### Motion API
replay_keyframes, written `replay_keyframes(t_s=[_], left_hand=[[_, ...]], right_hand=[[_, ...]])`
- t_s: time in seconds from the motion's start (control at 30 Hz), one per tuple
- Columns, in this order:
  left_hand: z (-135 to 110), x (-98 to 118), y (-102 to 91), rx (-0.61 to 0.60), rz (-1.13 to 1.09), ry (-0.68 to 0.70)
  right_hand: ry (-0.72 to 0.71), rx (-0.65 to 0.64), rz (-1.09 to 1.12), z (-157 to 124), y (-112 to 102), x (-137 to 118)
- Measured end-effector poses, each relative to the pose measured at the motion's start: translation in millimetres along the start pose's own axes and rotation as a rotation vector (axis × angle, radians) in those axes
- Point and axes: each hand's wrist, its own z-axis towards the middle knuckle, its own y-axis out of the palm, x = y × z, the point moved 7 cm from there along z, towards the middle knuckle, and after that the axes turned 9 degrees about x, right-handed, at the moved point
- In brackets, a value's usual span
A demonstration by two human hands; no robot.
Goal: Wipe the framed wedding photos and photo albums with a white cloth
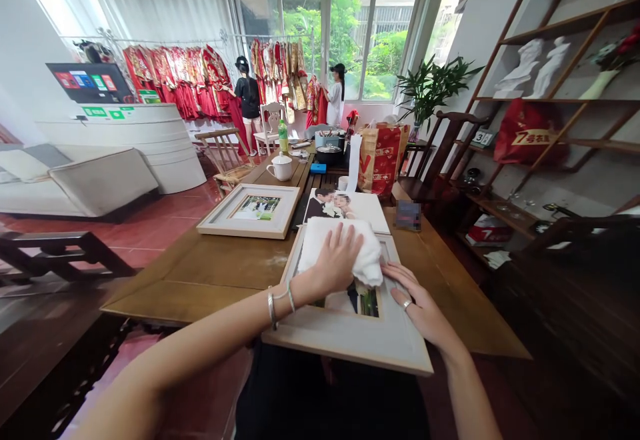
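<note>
My left hand point(336, 261) lies on top of a bunched white towel point(369, 267), its fingers spread and pressing down on it. The towel rests over the upper part of a light-coloured picture frame point(320, 340) and partly covers the photo point(367, 299) inside. My right hand point(417, 307) is open, with its fingers laid along the frame's right side. This frame leans toward me across the table's near edge. Just beyond it lies a white-bordered photo print point(373, 210) of a couple. A second framed photo point(250, 210) lies flat to the left.
Along the wooden table point(200, 267) stand a lidded white mug point(281, 167), a green bottle point(283, 137), a black pan point(330, 155) and a red-and-gold paper bag point(383, 157). A wooden chair point(440, 153) and shelves point(530, 100) are on the right. Two people point(247, 97) stand near hanging red garments point(175, 80).
</note>
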Motion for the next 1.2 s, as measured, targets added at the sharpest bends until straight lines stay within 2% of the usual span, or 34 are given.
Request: replay_keyframes(t_s=[0.1,0.2,0.27,0.47,0.57,0.63,0.7,0.87,0.97,1.03,1.1,1.2], left_hand=[[12,-6,3.7,-0.029,-0.034,0.043],[-2,1,2.6,-0.135,-0.087,0.071],[-25,14,-6.2,-0.216,-0.112,0.103],[-111,66,-50.8,-0.516,-0.178,0.167],[-128,75,-59.8,-0.596,-0.200,0.182],[-122,68,-56.5,-0.562,-0.178,0.173],[-105,53,-46.0,-0.483,-0.129,0.141],[-48,1,-13.9,-0.201,0.006,0.027],[-23,-28,-6.0,-0.082,0.074,-0.038],[-15,-41,-5.9,-0.069,0.083,-0.052],[-17,-44,-7.6,-0.122,0.044,-0.034],[-39,-32,-14.1,-0.264,-0.077,0.028]], right_hand=[[0.015,-0.014,-0.011,0,0,1],[0.013,-0.005,-0.010,0,-1,1],[-0.001,-0.004,-0.007,0,-1,0],[-0.029,-0.021,-0.018,-1,0,-3],[-0.016,-0.014,-0.026,-1,0,-3],[-0.017,-0.020,-0.025,-1,0,-4],[-0.020,-0.024,-0.025,-1,1,-4],[-0.004,-0.030,-0.029,0,0,-3],[0.008,-0.031,-0.023,0,0,-3],[0.014,-0.029,-0.018,0,0,-4],[0.018,-0.029,-0.015,0,0,-4],[0.017,-0.030,-0.012,-1,0,-4]])
